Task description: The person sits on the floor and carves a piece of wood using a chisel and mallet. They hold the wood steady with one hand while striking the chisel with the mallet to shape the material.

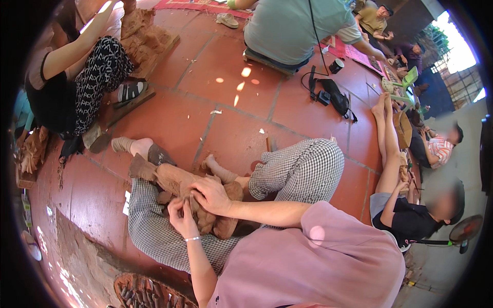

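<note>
A reddish-brown wood carving lies across my lap, its rough lumpy shape running from my shins toward my waist. My right hand rests over its middle, fingers bent and pressed against the wood. Close beside it, my left hand, with a thin bracelet at the wrist, is closed in a pinch near the right fingertips. Whatever sits between those left fingers is too small or hidden to make out. My checkered trousers surround the carving, and part of its underside is hidden by my hands and legs.
A basket of carving tools stands at the lower left. A black bag with a strap and a dark cup sit on the tiled floor. Other people sit around; one at left is near a large wood carving. A fan stands right.
</note>
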### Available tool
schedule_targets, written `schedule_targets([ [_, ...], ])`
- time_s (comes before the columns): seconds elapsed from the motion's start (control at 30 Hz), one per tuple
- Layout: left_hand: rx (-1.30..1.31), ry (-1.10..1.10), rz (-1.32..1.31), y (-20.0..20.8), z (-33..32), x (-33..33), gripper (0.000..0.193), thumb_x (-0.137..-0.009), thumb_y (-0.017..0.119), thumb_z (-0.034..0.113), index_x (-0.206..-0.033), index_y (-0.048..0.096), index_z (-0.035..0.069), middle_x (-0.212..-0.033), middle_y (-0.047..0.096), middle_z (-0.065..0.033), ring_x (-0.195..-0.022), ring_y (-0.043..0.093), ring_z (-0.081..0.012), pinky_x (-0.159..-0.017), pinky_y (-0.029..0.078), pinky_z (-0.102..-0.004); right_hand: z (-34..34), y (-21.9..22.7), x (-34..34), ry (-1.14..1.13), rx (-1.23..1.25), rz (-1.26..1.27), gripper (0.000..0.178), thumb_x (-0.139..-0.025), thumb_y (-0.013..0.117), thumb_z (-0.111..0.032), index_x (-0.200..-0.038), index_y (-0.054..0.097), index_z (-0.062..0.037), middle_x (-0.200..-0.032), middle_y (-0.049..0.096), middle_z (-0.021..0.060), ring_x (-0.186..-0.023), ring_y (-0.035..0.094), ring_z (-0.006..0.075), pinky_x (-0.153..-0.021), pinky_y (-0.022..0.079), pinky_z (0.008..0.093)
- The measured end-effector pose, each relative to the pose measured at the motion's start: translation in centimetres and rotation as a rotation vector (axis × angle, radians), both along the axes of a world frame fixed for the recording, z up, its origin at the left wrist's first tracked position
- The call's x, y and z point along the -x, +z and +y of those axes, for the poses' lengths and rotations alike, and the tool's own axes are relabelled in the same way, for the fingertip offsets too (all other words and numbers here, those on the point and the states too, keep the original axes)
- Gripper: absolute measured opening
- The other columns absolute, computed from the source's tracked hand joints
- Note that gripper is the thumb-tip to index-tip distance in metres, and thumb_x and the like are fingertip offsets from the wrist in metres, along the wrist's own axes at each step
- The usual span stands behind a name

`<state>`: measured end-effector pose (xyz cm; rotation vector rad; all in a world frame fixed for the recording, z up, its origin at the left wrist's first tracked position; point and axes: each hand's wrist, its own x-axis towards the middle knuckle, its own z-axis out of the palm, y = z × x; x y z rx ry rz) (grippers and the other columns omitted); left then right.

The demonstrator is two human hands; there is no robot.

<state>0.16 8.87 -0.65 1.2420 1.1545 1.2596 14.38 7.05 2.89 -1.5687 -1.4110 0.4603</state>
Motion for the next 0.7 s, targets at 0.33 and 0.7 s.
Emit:
schedule_targets([
  [0.33,0.302,-0.118,-0.073,1.1,0.4,0.9,0.010,-0.093,0.059,0.001,-0.085,0.054,-0.003,-0.129,0.058,-0.0195,-0.102,0.060,-0.0179,-0.089,0.049,-0.0285,0.1,-0.4,0.2,-0.023,-0.015,0.097,0.023,-0.083,0.063,-0.010,-0.105,0.060,-0.0047,-0.092,0.066,0.0095,-0.086,0.061,0.0315,-0.077,0.047,0.0414],
  [0.7,0.341,-0.050,0.125,0.6,1.7,0.6,0.010,-0.089,0.064,0.001,-0.090,0.064,-0.010,-0.107,0.067,-0.0120,-0.085,0.062,-0.0142,-0.077,0.050,-0.0255,0.1,-1.0,-0.2,-0.040,-0.030,0.061,0.028,-0.081,0.064,-0.013,-0.107,0.059,-0.0039,-0.096,0.064,0.0139,-0.092,0.061,0.0342,-0.080,0.047,0.0433],
])
